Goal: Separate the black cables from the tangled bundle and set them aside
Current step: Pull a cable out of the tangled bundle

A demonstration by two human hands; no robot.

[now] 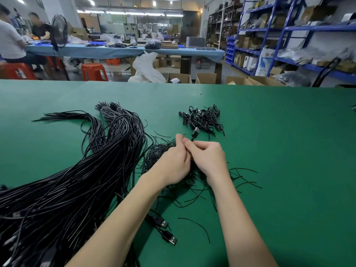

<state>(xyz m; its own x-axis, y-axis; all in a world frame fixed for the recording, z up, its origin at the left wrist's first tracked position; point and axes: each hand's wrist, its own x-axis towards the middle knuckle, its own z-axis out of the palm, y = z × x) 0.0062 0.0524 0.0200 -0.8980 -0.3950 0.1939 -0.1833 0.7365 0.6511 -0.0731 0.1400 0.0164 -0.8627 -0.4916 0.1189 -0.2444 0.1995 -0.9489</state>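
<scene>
A thick bundle of long black cables [81, 170] sweeps from the lower left up to the middle of the green table [289, 132]. Beside it lies a small tangle of thin black cables [159, 151], partly under my hands. My left hand [175, 160] and my right hand [208, 157] meet over this tangle, fingers pinched together on one black cable whose plug [195, 132] sticks up past my fingertips. A separate small pile of coiled black cables [202, 118] lies farther away, just beyond the plug.
Two USB plugs [167, 232] lie near my left forearm, and loose thin strands [244, 180] spread to the right of my right wrist. Beyond the table's far edge stand cardboard boxes [206, 78], orange stools, a blue workbench with seated people, and blue shelving at right.
</scene>
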